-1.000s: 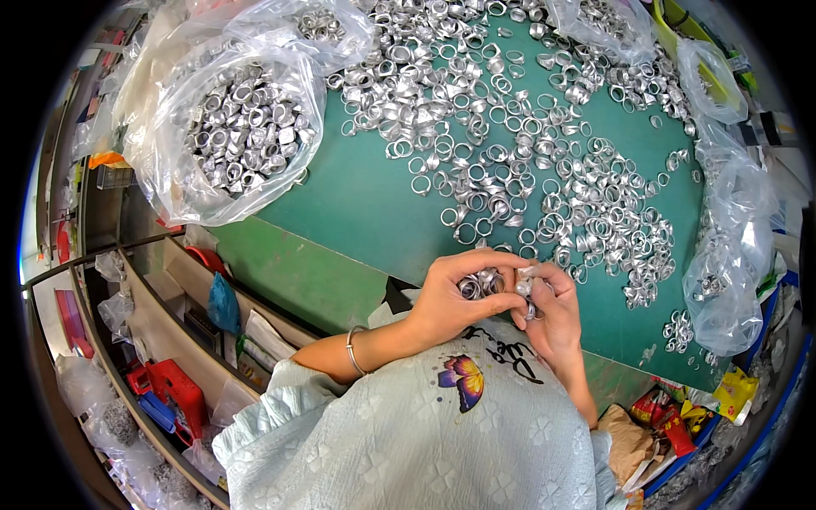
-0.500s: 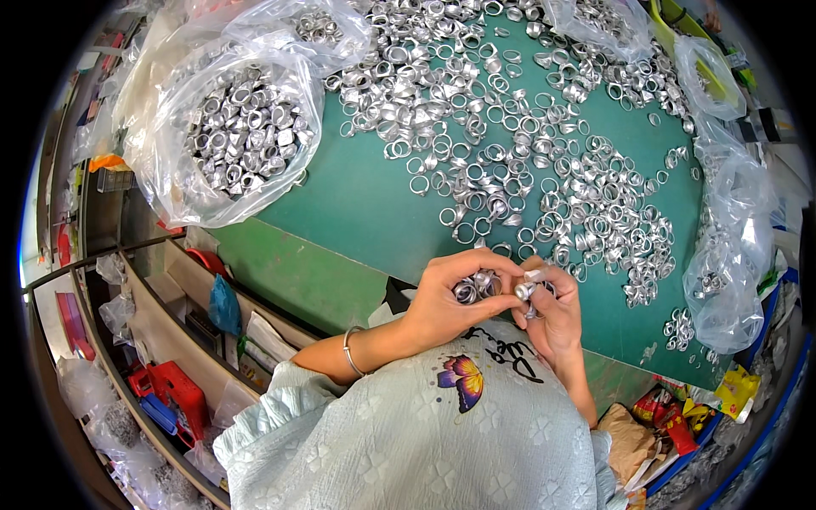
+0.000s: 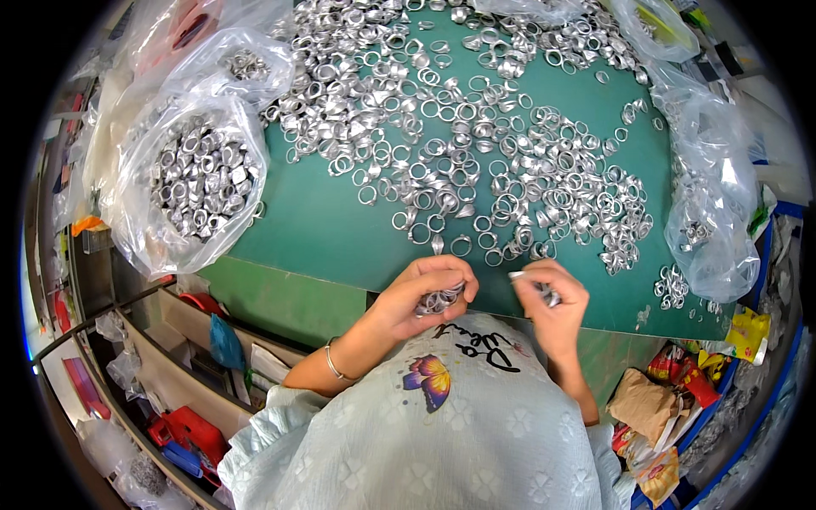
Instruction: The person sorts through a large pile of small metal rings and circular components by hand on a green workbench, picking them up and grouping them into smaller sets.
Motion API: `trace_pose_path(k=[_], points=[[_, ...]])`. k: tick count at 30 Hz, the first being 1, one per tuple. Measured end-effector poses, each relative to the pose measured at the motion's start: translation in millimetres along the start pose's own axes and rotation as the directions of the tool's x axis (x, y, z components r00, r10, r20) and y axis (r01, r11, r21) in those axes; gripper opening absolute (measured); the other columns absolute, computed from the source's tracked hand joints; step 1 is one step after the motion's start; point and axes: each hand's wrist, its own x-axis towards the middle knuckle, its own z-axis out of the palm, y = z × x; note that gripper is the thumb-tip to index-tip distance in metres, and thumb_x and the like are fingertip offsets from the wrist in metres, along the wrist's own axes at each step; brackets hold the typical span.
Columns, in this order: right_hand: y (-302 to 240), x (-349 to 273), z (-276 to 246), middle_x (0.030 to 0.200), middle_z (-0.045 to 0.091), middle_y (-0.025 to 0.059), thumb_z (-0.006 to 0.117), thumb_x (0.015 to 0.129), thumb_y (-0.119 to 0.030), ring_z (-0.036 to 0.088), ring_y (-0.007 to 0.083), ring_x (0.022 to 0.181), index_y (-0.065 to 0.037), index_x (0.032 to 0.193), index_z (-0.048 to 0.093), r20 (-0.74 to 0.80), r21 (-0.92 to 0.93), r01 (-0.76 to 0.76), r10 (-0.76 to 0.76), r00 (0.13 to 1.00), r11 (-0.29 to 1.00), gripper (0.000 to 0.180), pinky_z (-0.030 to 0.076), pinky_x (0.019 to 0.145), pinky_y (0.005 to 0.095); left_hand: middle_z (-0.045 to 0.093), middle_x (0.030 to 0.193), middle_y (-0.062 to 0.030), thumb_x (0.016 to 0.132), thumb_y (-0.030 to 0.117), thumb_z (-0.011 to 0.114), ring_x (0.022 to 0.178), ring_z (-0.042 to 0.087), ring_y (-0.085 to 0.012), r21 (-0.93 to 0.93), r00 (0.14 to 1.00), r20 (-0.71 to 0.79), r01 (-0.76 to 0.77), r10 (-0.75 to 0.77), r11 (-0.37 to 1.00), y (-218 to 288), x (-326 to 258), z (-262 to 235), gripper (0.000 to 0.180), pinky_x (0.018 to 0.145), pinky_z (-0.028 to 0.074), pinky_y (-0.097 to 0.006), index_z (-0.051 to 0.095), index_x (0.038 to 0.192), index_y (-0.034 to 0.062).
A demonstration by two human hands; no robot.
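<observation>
My left hand [image 3: 425, 289] is curled round a small heap of silver-coloured metal rings [image 3: 440, 299] that shows in its palm. A short gap to the right, my right hand [image 3: 552, 297] is closed, with some metal rings [image 3: 548, 294] showing between its fingers; a pale tip sticks out beside the thumb. Both hands are just above the near edge of a green tabletop [image 3: 331, 229]. Beyond them a broad spread of loose rings [image 3: 527, 170] covers much of that top, some piled on each other.
An open clear plastic bag [image 3: 255, 153] full of rings [image 3: 204, 183] stands at the left. Along the right edge lies another clear bag [image 3: 714, 187]. Small rings [image 3: 671, 286] form a little pile near it. Drawers with a red tool [image 3: 194, 432] are at lower left, snack packets [image 3: 748, 333] at lower right.
My hands, which were together, have moved apart, the right one going off to the right. The left still holds its rings. The whole view has shifted, so the table appears further left.
</observation>
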Motion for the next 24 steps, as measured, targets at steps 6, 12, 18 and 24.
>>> trace_pose_path(k=[6, 12, 18, 24], points=[[19.9, -8.6, -44.1, 0.07, 0.055, 0.0033, 0.06, 0.079, -0.001, 0.044, 0.0056, 0.044, 0.003, 0.087, 0.062, -0.061, 0.614, -0.335, 0.465, 0.883, 0.715, 0.009, 0.031, 0.036, 0.017, 0.058, 0.086, -0.0117, 0.08, 0.003, 0.058, 0.064, 0.054, -0.015, 0.081, 0.999, -0.02, -0.025, 0.026, 0.996, -3.8, 2.5, 1.4, 0.009, 0.041, 0.034, -0.019, 0.061, 0.088, 0.0], [17.8, 0.6, -24.3, 0.071, 0.057, 0.0045, 0.068, 0.069, 0.002, 0.052, 0.0123, 0.054, -0.003, 0.087, 0.065, -0.181, -0.456, 0.117, -0.221, 0.958, 0.882, 0.019, 0.039, 0.043, 0.0243, 0.059, 0.086, -0.0112, 0.081, 0.004, 0.06, 0.069, 0.058, -0.0146, 0.213, 0.997, -0.08, 0.019, -0.002, 0.977, -7.1, 8.0, 9.3, 0.011, 0.037, 0.034, -0.018, 0.062, 0.09, -0.0013], [24.4, 8.6, -19.1, 0.074, 0.057, 0.0051, 0.069, 0.069, 0.0, 0.053, 0.0141, 0.055, -0.001, 0.079, 0.063, -0.174, -0.445, 0.072, -0.165, 0.971, 0.893, 0.012, 0.041, 0.047, 0.0253, 0.059, 0.091, -0.0128, 0.079, 0.002, 0.061, 0.071, 0.06, -0.0152, 0.381, 0.984, -0.178, 0.055, 0.015, 0.923, -6.3, 11.4, 22.5, 0.011, 0.038, 0.039, -0.017, 0.063, 0.088, -0.0024], [19.3, -0.9, -36.9, 0.071, 0.054, 0.0023, 0.061, 0.078, 0.001, 0.043, 0.006, 0.051, 0.001, 0.085, 0.06, 0.087, 0.67, -0.408, 0.481, 0.873, 0.62, 0.007, 0.032, 0.036, 0.0186, 0.061, 0.091, -0.0102, 0.079, 0.003, 0.061, 0.069, 0.059, -0.0113, 0.559, 0.979, -0.162, -0.012, 0.123, 0.829, -12.0, 24.1, 31.3, 0.016, 0.041, 0.039, -0.017, 0.063, 0.094, -0.0013]])
